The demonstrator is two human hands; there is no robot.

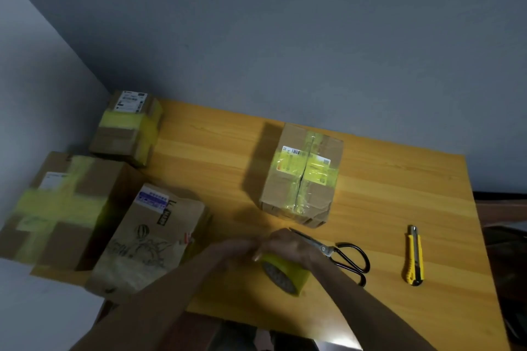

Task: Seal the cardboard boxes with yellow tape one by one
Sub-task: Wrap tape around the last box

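A cardboard box (302,177) with yellow tape crossed over its top stands in the middle of the wooden table (399,194). My right hand (288,245) grips a roll of yellow tape (285,273) near the table's front edge. My left hand (236,249) is blurred; its fingers meet the roll's upper left side, and what they hold cannot be made out. A printed box (151,239) without yellow tape lies at the front left. Two taped boxes, a large one (60,208) and a small one (128,128), stand at the far left.
Black-handled scissors (342,255) lie just right of my right hand. A yellow utility knife (415,255) lies further right. A dark object (510,251) stands beyond the table's right edge. Grey walls close the back and left.
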